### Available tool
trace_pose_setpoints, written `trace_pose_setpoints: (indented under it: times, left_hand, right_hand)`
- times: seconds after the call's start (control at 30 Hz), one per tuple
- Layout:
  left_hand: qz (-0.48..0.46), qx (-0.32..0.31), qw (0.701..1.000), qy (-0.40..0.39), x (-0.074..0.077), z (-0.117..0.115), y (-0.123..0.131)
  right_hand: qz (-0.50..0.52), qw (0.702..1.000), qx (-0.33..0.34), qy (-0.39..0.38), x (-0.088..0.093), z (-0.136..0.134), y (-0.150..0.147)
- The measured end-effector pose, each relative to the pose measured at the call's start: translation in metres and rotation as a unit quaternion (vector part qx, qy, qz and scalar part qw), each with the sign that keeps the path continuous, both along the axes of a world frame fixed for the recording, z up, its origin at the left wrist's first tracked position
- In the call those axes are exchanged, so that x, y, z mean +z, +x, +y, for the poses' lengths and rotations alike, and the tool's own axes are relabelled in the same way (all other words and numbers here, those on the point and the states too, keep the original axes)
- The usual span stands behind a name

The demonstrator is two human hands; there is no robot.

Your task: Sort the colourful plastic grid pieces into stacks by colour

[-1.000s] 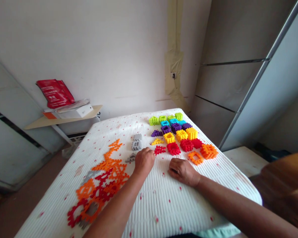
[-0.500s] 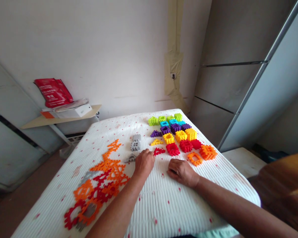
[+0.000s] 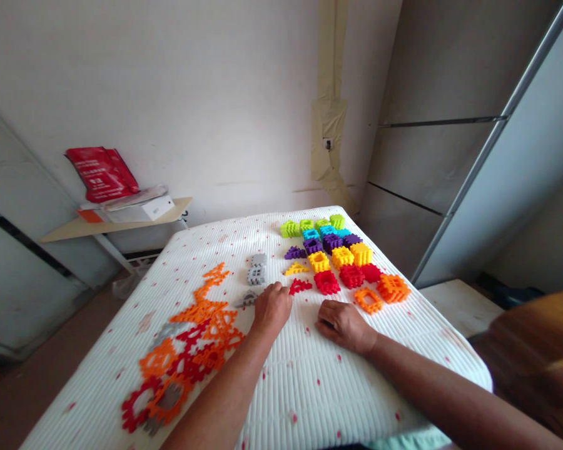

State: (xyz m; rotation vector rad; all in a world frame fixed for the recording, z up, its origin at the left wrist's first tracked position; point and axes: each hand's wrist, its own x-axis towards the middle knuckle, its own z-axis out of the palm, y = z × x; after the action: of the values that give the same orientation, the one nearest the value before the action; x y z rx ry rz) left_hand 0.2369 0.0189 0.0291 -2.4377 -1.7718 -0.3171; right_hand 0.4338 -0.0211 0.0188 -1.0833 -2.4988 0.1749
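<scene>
My left hand [image 3: 273, 306] rests on the quilted cover with its fingers closed. Its fingertips are at the left end of a red triangular building piece [image 3: 301, 285] lying flat. Just left of this hand is a grey triangular piece [image 3: 249, 298], with grey window-like pieces [image 3: 256, 272] behind it. My right hand [image 3: 344, 325] lies curled on the cover, and I make out nothing in it. An orange frame piece [image 3: 368, 300] and a red stack [image 3: 327, 282] are beyond it. Yellow [image 3: 296, 269] and purple [image 3: 294, 252] triangular pieces sit farther back.
Orange and red pieces [image 3: 211, 315] lie spread at the left. Stacks sorted by colour stand at the right: orange [image 3: 393, 288], yellow [image 3: 342, 257], purple [image 3: 331, 242], blue [image 3: 311, 234], green [image 3: 289, 229]. A shelf [image 3: 169, 214] holds a box and red packets [image 3: 101, 175].
My left hand has shifted very slightly, its fingertips still at the red triangular piece. The right hand and the other pieces stay in place.
</scene>
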Motion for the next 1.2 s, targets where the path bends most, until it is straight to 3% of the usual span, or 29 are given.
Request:
trace_pose_setpoints:
  times: [0.9,1.1,1.2]
  left_hand:
    - [0.005,-0.008,1.000,0.023,-0.004,0.000,-0.003]
    - [0.009,-0.003,1.000,0.018,-0.004,-0.001,-0.001]
    - [0.011,0.008,1.000,0.013,-0.003,-0.001,-0.001]
  right_hand:
    - [0.004,0.999,-0.003,0.042,0.001,-0.002,-0.004]
    - [-0.033,0.994,-0.108,0.008,0.004,0.004,-0.030]
    - [-0.080,0.988,-0.128,-0.018,0.005,0.013,-0.044]
